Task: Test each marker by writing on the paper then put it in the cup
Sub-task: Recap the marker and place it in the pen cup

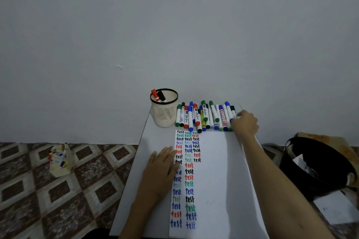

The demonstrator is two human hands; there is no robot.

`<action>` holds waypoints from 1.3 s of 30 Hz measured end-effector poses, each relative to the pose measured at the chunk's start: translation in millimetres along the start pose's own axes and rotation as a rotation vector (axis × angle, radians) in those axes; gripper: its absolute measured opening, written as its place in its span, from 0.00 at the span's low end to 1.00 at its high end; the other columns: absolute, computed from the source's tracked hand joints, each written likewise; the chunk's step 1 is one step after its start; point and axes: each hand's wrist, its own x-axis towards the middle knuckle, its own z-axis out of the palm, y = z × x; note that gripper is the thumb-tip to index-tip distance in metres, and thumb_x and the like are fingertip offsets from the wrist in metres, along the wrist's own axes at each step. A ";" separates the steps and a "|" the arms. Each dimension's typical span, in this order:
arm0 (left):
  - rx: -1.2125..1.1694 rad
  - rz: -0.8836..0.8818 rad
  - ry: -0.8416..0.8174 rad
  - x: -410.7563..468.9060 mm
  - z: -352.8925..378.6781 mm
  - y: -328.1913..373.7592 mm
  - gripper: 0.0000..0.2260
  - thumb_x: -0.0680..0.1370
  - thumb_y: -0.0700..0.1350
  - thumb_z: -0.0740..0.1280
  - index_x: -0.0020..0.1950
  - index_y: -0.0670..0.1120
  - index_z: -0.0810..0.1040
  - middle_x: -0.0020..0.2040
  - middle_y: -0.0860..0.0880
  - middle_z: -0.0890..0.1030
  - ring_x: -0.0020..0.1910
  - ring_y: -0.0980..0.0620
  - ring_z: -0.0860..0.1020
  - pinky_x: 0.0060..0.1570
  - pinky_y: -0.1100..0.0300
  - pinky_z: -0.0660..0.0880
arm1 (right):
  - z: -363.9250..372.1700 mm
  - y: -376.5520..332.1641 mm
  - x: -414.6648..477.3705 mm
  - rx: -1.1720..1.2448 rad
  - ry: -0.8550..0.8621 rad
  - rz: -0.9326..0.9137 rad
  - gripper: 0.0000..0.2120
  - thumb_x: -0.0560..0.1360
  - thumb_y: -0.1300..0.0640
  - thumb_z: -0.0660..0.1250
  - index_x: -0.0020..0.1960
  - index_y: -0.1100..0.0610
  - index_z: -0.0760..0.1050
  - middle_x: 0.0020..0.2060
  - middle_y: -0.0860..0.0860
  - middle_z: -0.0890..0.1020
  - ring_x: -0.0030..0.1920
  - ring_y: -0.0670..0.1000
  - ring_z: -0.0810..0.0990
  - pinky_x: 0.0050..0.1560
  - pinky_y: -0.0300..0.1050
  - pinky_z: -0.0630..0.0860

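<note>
Left hand [162,170], fingers flat, steadies paper [217,180] at table [155,136] left edge for writing; right hand [245,123], fingers curled at rightmost marker [233,111], grip unconfirmed.

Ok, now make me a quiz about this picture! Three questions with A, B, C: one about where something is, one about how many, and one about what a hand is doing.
1. Where does the cup stand?
A. on the floor
B. just left of the row of markers
C. in the black bin

2. How many markers stick out of the cup?
A. none
B. five
C. two

3. What is the left hand doing?
A. resting flat on the edge of the paper
B. holding a marker
C. reaching into the cup

Answers:
1 B, the cup stands on the table beside the row's left end.
2 C, a red marker and a black marker show above its rim.
3 A, its fingers lie straight over the paper's left edge.
</note>
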 end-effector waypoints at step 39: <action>-0.518 0.126 0.083 -13.9 -17.5 18.8 0.22 0.76 0.61 0.49 0.55 0.46 0.71 0.37 0.48 0.81 0.36 0.59 0.81 0.34 0.64 0.78 | -0.6 -33.3 -200.3 1.217 -0.764 -0.174 0.14 0.70 0.59 0.75 0.41 0.69 0.75 0.28 0.57 0.74 0.25 0.49 0.69 0.27 0.38 0.67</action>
